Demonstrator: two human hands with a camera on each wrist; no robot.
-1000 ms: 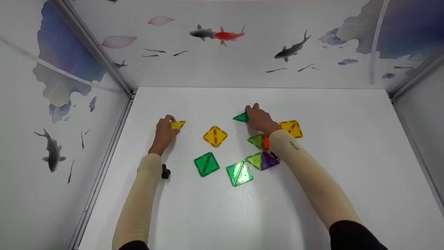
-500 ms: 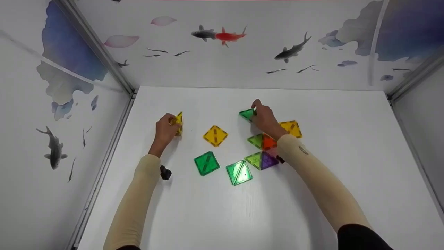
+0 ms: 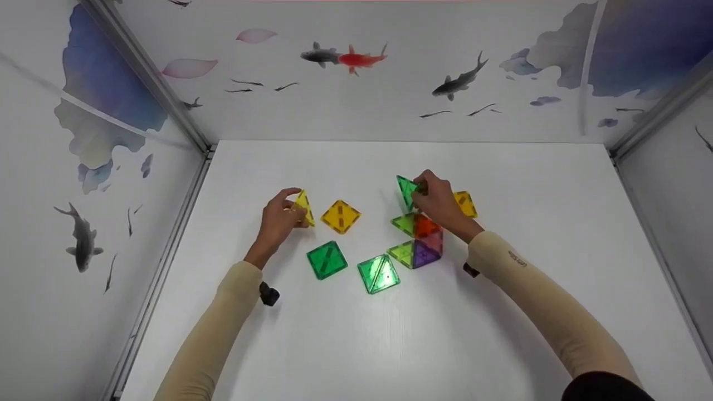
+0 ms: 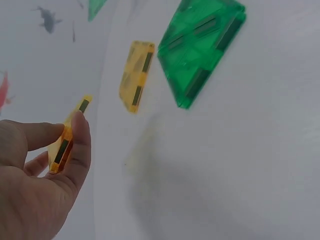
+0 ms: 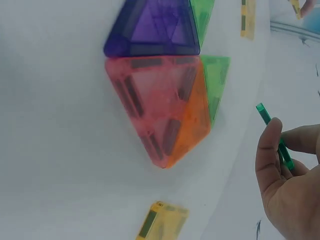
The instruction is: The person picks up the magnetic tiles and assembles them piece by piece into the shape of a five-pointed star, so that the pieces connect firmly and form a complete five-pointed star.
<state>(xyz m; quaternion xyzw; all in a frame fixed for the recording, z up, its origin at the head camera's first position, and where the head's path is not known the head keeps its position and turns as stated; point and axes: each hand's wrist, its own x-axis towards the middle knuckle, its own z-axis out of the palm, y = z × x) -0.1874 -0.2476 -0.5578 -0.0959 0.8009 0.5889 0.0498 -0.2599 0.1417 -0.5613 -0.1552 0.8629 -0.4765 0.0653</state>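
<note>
My left hand [image 3: 278,220] pinches a yellow triangular magnetic tile [image 3: 304,209] between thumb and fingers. The left wrist view shows this yellow tile [image 4: 62,150] nearly edge-on, held above the white table. In my right hand [image 3: 441,201] is a green triangular magnetic tile [image 3: 406,189], tilted up near the back of a tile cluster. Seen from the right wrist, that green tile [image 5: 263,112] is a thin edge between thumb and fingers. The cluster holds light green [image 3: 401,224], orange [image 3: 428,225], purple [image 3: 425,254] and pink [image 3: 436,241] tiles, touching one another.
A yellow diamond-shaped tile pair [image 3: 332,216] lies between the hands. Nearer are a dark green square [image 3: 320,259] and a shiny green square [image 3: 370,273]. Another yellow piece [image 3: 467,205] is partly hidden behind the right hand. Walls [image 3: 390,111] with painted fish enclose the white table [image 3: 334,334].
My left hand has moved right and nearer, turning the yellow tile upright. My right hand has shifted right, tipping the green tile up and uncovering more of the orange and pink tiles.
</note>
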